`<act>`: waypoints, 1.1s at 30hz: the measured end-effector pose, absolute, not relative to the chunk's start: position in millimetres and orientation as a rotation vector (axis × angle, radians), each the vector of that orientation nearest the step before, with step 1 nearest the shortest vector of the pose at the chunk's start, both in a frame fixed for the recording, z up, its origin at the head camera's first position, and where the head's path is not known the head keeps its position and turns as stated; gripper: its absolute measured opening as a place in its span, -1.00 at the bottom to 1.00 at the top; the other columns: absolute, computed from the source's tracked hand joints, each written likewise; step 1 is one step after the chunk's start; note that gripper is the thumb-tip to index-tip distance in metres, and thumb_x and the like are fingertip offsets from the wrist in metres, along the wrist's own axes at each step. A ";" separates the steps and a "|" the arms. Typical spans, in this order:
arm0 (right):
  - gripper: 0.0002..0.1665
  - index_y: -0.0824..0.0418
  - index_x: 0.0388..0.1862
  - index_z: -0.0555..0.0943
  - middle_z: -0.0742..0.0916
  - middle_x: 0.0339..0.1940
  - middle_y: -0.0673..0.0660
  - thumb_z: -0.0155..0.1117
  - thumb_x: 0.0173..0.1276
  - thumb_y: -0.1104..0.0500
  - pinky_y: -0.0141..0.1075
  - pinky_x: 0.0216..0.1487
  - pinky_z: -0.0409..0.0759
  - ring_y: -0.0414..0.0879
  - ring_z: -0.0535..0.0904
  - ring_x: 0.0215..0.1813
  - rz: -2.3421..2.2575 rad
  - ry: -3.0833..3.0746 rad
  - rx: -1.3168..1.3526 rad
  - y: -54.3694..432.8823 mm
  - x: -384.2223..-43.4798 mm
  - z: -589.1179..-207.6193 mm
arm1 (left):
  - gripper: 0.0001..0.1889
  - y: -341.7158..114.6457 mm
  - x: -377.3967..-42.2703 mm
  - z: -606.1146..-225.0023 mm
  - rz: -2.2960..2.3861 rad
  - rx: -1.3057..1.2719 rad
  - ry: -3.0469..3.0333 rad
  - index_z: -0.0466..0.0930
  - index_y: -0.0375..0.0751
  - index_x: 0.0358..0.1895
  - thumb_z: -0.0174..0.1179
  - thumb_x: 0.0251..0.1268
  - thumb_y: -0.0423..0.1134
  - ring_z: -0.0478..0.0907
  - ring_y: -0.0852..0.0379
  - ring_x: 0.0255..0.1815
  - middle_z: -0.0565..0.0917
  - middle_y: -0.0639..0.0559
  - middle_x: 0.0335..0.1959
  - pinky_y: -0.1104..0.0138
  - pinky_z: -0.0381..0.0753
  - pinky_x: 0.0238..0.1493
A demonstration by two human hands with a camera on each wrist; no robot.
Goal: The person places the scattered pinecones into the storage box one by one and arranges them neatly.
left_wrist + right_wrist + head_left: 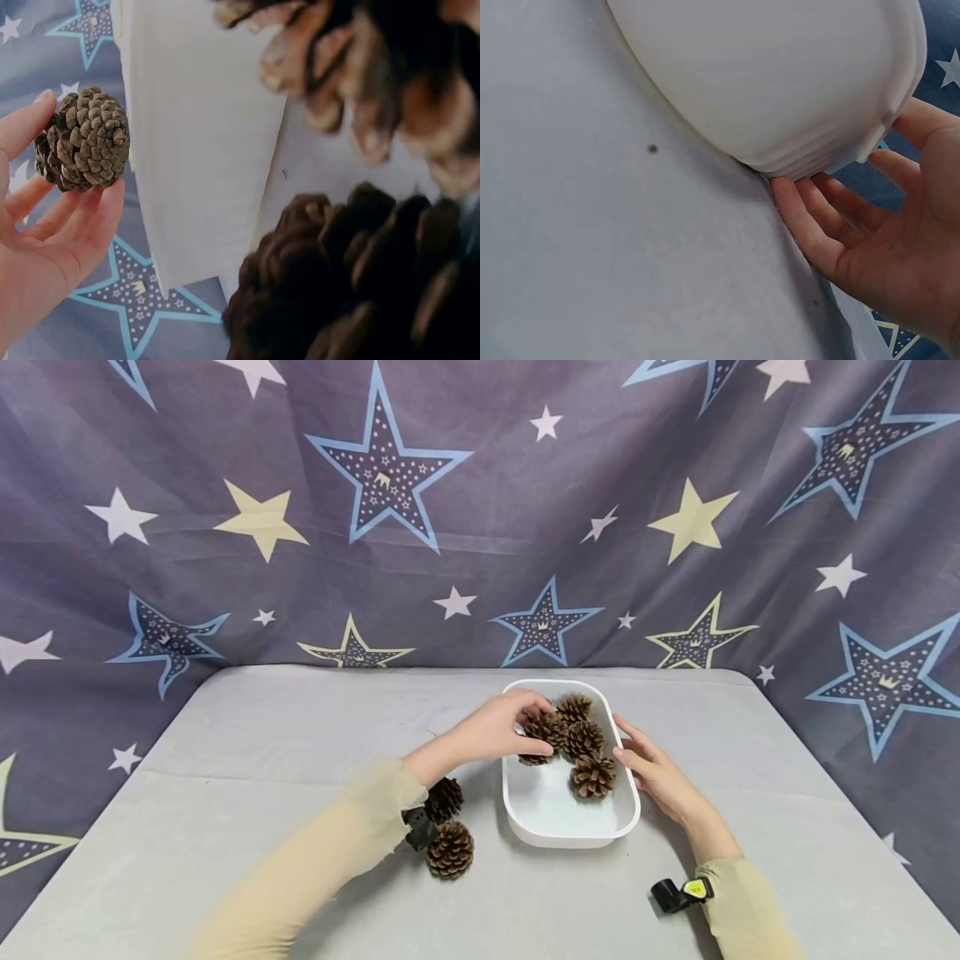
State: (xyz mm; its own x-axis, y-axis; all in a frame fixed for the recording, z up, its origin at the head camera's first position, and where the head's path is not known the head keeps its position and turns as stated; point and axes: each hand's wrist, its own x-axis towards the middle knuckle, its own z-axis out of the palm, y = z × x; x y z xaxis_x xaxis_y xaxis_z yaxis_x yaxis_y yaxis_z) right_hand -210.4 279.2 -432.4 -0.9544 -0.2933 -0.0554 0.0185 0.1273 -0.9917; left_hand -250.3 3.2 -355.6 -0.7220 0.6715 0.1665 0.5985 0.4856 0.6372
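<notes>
My left hand (502, 727) reaches over the left side of a white plastic tray (570, 842). Between its thumb and fingers it grips a brown pine cone (84, 139), which is partly hidden by the hand in the head view. Other pine cones lie along the tray's right side, among them a front pine cone (592, 776) and a back pine cone (574, 707). At the tray's right wall, my right hand (663, 777) holds the edge, thumb at the rim and fingers against the outer wall. The right wrist view shows those fingertips (784, 187) touching low on the wall.
Left of the tray, two pine cones lie on the grey cloth-covered table (247, 827): a nearer cone (450, 850) and a farther cone (444, 799), beside the left wrist's black camera (418, 828). A star-patterned curtain (480, 560) hangs behind the table.
</notes>
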 end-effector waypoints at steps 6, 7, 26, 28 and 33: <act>-0.27 0.06 0.47 -0.12 0.21 0.28 0.44 -0.07 0.42 0.13 -0.20 -0.10 0.60 -0.27 0.49 -0.05 -1.912 2.170 -0.268 280.1 -211.1 -433.0 | -0.43 11.6 -251.1 -358.1 1.008 1.136 2.620 0.43 -0.10 0.10 0.36 -0.04 -0.06 0.47 0.12 -0.04 0.54 0.01 -0.05 0.31 0.48 0.04; -0.27 0.06 0.47 -0.11 0.20 0.28 0.44 -0.07 0.42 0.13 -0.20 -0.10 0.60 -0.27 0.49 -0.05 -1.912 2.171 -0.268 280.3 -211.3 -433.0 | -0.43 12.6 -251.3 -357.9 0.996 1.137 2.627 0.43 -0.08 0.10 0.36 -0.04 -0.06 0.47 0.13 -0.05 0.54 0.01 -0.05 0.32 0.48 0.03; -0.27 0.05 0.47 -0.11 0.21 0.29 0.44 -0.06 0.42 0.13 -0.21 -0.09 0.59 -0.28 0.49 -0.04 -1.908 2.173 -0.262 279.5 -213.0 -432.5 | -0.46 31.9 -256.7 -356.0 0.675 1.190 2.645 0.46 -0.14 0.05 0.35 -0.03 -0.04 0.46 0.17 -0.05 0.56 0.04 -0.08 0.37 0.45 0.03; -0.27 0.05 0.47 -0.11 0.21 0.28 0.44 -0.07 0.42 0.13 -0.22 -0.10 0.60 -0.28 0.49 -0.05 -1.910 2.168 -0.259 279.4 -213.1 -432.8 | -0.46 33.6 -256.2 -357.0 0.650 1.196 2.644 0.46 -0.16 0.04 0.35 -0.04 -0.04 0.46 0.17 -0.08 0.57 0.03 -0.10 0.37 0.46 0.01; -0.27 0.05 0.47 -0.11 0.22 0.28 0.43 -0.07 0.42 0.12 -0.23 -0.10 0.60 -0.28 0.50 -0.06 -1.907 2.172 -0.254 280.3 -213.0 -434.3 | -0.48 37.3 -255.3 -357.8 0.623 1.224 2.647 0.48 -0.17 0.00 0.37 -0.07 -0.07 0.47 0.17 -0.13 0.59 0.03 -0.15 0.39 0.46 -0.04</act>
